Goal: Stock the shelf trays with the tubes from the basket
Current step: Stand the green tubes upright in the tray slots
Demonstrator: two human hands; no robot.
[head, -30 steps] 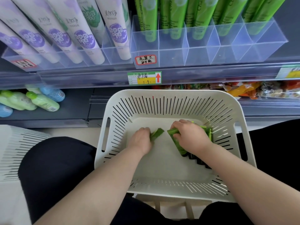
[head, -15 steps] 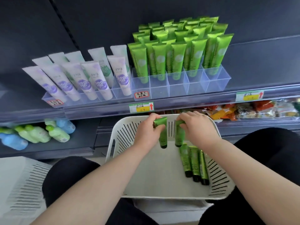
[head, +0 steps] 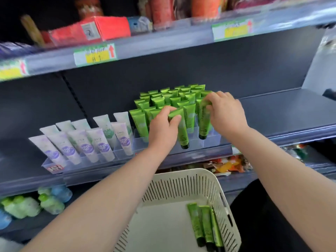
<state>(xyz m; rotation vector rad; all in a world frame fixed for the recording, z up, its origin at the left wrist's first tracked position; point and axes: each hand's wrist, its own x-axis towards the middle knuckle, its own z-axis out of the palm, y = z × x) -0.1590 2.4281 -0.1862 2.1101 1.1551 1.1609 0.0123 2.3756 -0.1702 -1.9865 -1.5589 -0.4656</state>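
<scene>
Tubes going cap-down into the shelf tray, one in each of our hands.

Our left hand (head: 163, 128) pinches a green tube (head: 182, 137) by its crimped end, cap hanging in front of the clear tray (head: 211, 140); our right hand (head: 225, 113) grips a second tube (head: 203, 124), cap low by the tray's right end. We judge it best to keep each tube upright, line the cap over a free cell, lower straight past the stocked neighbours, and release only once seated. Three spare tubes (head: 205, 224) lie in the basket (head: 181, 180) below.
</scene>
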